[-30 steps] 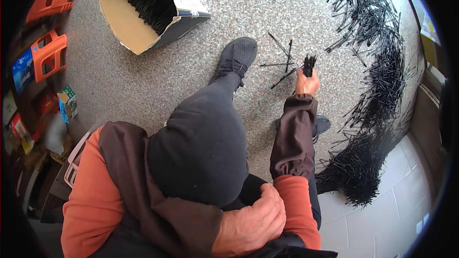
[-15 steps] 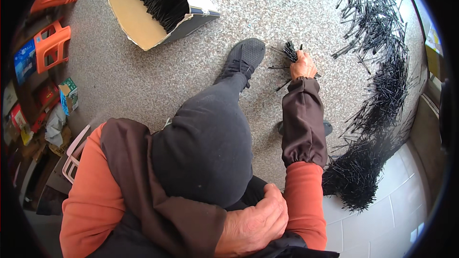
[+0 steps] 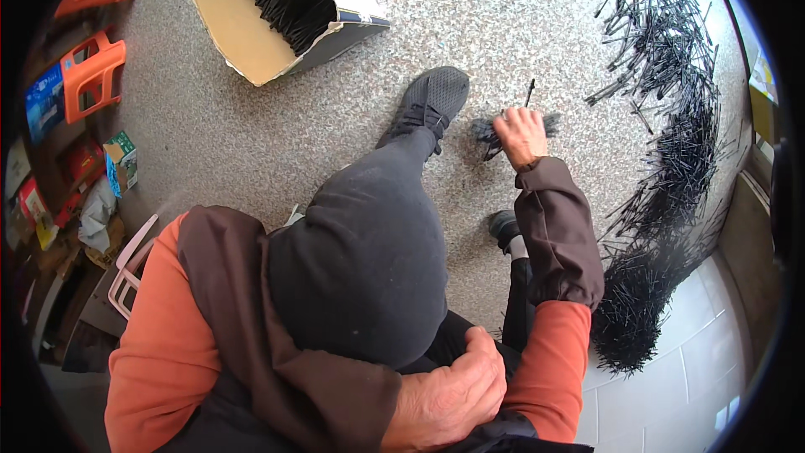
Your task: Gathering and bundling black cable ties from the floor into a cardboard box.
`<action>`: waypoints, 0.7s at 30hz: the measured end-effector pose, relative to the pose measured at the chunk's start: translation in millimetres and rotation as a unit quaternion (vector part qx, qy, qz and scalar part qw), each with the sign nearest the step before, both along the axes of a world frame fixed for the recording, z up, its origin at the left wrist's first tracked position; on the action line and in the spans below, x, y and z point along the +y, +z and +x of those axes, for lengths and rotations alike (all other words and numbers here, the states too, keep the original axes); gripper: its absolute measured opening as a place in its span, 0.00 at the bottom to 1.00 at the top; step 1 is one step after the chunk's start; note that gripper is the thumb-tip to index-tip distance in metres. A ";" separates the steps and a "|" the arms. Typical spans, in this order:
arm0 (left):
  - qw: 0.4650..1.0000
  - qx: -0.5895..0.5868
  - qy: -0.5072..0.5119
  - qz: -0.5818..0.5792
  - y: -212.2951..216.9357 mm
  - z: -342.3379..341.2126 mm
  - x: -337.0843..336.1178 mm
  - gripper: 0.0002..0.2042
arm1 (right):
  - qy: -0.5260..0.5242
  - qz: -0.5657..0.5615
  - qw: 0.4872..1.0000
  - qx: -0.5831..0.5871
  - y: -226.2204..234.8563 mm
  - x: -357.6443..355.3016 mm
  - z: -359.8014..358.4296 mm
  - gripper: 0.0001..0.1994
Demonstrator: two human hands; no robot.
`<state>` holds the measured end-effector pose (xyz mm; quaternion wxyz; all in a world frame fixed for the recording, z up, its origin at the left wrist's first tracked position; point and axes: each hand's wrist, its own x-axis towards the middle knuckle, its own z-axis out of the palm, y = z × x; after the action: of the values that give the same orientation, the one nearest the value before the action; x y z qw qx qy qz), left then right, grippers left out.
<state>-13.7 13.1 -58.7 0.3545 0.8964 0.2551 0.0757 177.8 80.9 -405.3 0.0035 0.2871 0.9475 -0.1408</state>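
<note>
My right hand is stretched out to the speckled floor and closed around a bundle of thin black sticks, which lies crosswise just right of my black shoe. One loose stick lies just beyond the hand. My left hand rests low on my lap with its fingers curled and nothing visible in it. Both forearms wear dark brown sleeve covers over orange sleeves.
A long heap of black sticks curves along the right side down to the tiled edge. An open cardboard box holding more black sticks lies tipped at the top left. Orange plastic stools and small packages stand at the left.
My right hand has gathered the loose sticks near the shoe into its bundle and turned the bundle from upright to crosswise. The left hand has stayed on my lap.
</note>
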 end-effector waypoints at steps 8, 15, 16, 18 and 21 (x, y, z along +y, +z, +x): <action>1.000 0.001 0.002 0.014 4.0 2.0 0.0 0.19 | -0.424 -0.090 0.899 0.062 -10.1 -27.5 13.3 0.14; 1.000 0.008 -0.008 0.017 3.7 3.4 0.9 0.18 | -0.307 -0.086 0.946 -0.054 -23.3 -43.8 -22.5 0.09; 1.000 0.008 -0.010 0.017 3.8 3.1 2.1 0.18 | -0.294 -0.081 0.951 -0.053 -24.5 -42.7 -21.7 0.07; 0.999 0.014 -0.020 0.026 4.9 2.7 2.3 0.18 | -0.286 -0.078 0.953 -0.062 -21.6 -39.2 -27.4 0.04; 1.000 0.011 -0.013 0.023 3.7 2.5 1.3 0.18 | -0.294 -0.135 0.945 -0.049 -19.5 -30.7 -27.4 0.07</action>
<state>-11.2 14.4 -55.0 0.3318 0.9083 0.2456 0.0671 150.4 50.2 -424.9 0.0476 0.5563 0.7916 -0.2480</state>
